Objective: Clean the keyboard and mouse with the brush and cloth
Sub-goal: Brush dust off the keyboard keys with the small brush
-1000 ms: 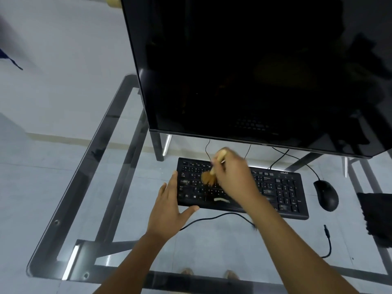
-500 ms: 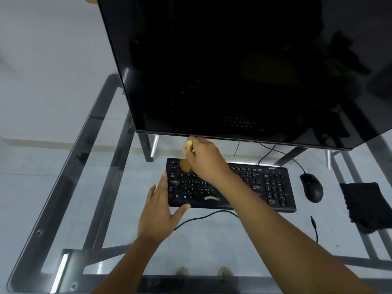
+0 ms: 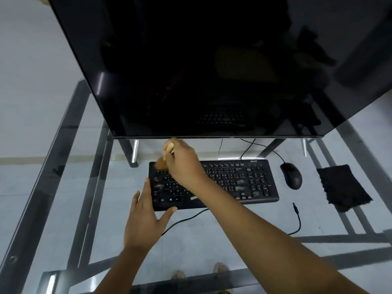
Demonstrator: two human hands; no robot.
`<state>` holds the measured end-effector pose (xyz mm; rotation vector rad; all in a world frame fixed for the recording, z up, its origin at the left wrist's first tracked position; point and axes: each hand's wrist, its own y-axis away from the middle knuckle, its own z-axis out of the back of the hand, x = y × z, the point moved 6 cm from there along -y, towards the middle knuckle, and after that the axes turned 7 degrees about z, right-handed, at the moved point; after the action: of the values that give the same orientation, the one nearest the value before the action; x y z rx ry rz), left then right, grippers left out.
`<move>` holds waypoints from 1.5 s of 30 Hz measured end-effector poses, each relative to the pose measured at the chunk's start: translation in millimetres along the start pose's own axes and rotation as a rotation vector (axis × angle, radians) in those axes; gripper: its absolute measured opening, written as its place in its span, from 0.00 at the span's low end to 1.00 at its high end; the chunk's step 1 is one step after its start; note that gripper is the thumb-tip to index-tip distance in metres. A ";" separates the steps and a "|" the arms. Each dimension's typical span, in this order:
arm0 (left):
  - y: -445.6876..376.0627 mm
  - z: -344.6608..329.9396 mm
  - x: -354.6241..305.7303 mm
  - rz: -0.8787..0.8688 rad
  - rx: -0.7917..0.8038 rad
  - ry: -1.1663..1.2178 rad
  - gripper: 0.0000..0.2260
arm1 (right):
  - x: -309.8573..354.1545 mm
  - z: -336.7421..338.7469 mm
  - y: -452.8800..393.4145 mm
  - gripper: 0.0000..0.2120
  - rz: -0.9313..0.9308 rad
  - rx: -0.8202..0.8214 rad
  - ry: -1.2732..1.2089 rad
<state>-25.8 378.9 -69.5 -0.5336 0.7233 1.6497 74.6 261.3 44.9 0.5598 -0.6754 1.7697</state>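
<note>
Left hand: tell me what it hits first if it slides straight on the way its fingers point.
Probably the keyboard. The left hand lies open at its near-left corner, fingers pointing away along the left end; going on, it would run along that edge toward the monitor. Depth is unclear.

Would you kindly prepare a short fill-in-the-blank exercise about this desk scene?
1. The right hand holds the ____ over the keyboard.
2. The left hand steadies the keyboard's ____ end.
3. The mouse lies between the keyboard and the black ____.
4. The table top is made of ____.

Answers: brush; left; cloth; glass
</note>
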 end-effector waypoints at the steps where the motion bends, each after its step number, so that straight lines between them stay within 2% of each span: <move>1: 0.3 -0.4 -0.4 0.003 0.002 0.003 0.45 | -4.5 7.7 0.3 0.06 -0.018 -0.057 -0.008; 3: -0.4 -0.7 -1.0 -0.005 0.000 0.008 0.45 | -13.8 18.3 0.3 0.05 -0.049 -0.052 -0.058; 5: -1.0 -0.5 -0.9 -0.013 0.001 0.003 0.45 | -23.2 15.9 5.1 0.04 -0.098 0.117 -0.077; 6: -1.3 -0.2 -0.5 -0.014 0.002 0.004 0.45 | -27.0 17.2 6.9 0.04 -0.099 0.138 -0.026; 9: -0.9 0.1 -1.2 -0.016 0.001 0.016 0.45 | -38.2 39.6 11.5 0.03 -0.137 -0.082 -0.042; 10: -0.6 0.2 -1.7 -0.020 -0.002 0.014 0.45 | -41.4 42.0 13.2 0.03 -0.160 -0.102 -0.103; 12: -0.6 0.1 -2.7 -0.019 -0.005 0.008 0.45 | -45.8 34.9 18.8 0.03 -0.243 -0.002 -0.253; 14: -0.3 0.3 -2.1 -0.010 -0.005 0.004 0.45 | -44.4 25.8 23.8 0.03 -0.211 0.109 -0.176; 16: -0.4 0.1 -1.4 -0.007 -0.008 0.001 0.45 | -44.5 32.5 23.3 0.03 -0.149 -0.003 -0.081; 18: -0.7 -0.4 -0.3 -0.007 -0.009 -0.004 0.45 | -43.7 42.6 20.8 0.03 -0.130 -0.091 -0.101; 19: -0.8 -1.0 0.5 -0.009 -0.009 -0.007 0.45 | -43.2 41.9 18.9 0.03 -0.129 -0.056 -0.128; 21: -1.0 -2.2 2.2 -0.011 -0.008 -0.012 0.45 | -38.5 32.1 19.0 0.04 -0.122 0.118 -0.097; 22: -1.1 -2.3 2.6 -0.013 -0.009 -0.012 0.45 | -37.4 30.1 18.0 0.04 -0.095 0.130 -0.042; 25: -1.4 -1.9 0.6 -0.028 -0.013 -0.014 0.45 | -35.0 43.9 13.0 0.04 -0.044 -0.054 0.011; 27: -1.5 -1.1 0.3 -0.030 -0.015 -0.011 0.45 | -36.6 37.8 13.2 0.04 -0.087 0.040 -0.054; 29: -1.5 -1.0 0.8 -0.027 -0.014 -0.007 0.45 | -36.3 28.2 17.0 0.04 -0.088 0.162 0.034; 31: -1.6 -0.7 0.7 -0.025 -0.011 0.005 0.45 | -33.9 36.9 17.7 0.03 -0.067 0.023 0.073; 33: -1.5 -1.0 -0.1 -0.032 -0.011 0.013 0.45 | -25.0 42.5 21.7 0.03 -0.064 -0.067 -0.064; 36: -2.7 -1.7 3.2 -0.011 -0.009 -0.001 0.45 | -4.7 15.4 40.8 0.04 -0.131 0.154 -0.320; 38: -2.2 -2.1 4.4 -0.011 -0.010 -0.006 0.46 | 2.0 -1.2 54.7 0.04 -0.073 0.264 -0.276; 39: -1.8 -1.4 3.6 -0.012 -0.013 0.000 0.46 | 0.6 -3.5 57.6 0.04 -0.024 0.261 -0.203; 41: -1.8 -0.1 1.9 -0.016 -0.020 0.011 0.46 | -7.4 8.4 55.6 0.05 0.009 0.123 -0.049; 43: -1.8 0.7 1.5 -0.017 -0.022 0.012 0.46 | -12.9 22.0 55.1 0.06 -0.010 -0.023 -0.109; 44: -2.1 0.7 1.4 -0.020 -0.021 0.010 0.45 | -14.5 22.7 55.0 0.05 -0.030 -0.027 -0.173; 45: -2.0 1.0 2.2 -0.023 -0.022 0.010 0.45 | -13.4 18.0 54.7 0.05 -0.055 0.035 -0.220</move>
<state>-24.3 381.4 -70.6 -0.5646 0.7041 1.6362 26.6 227.2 39.9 0.7982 -0.7738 1.6861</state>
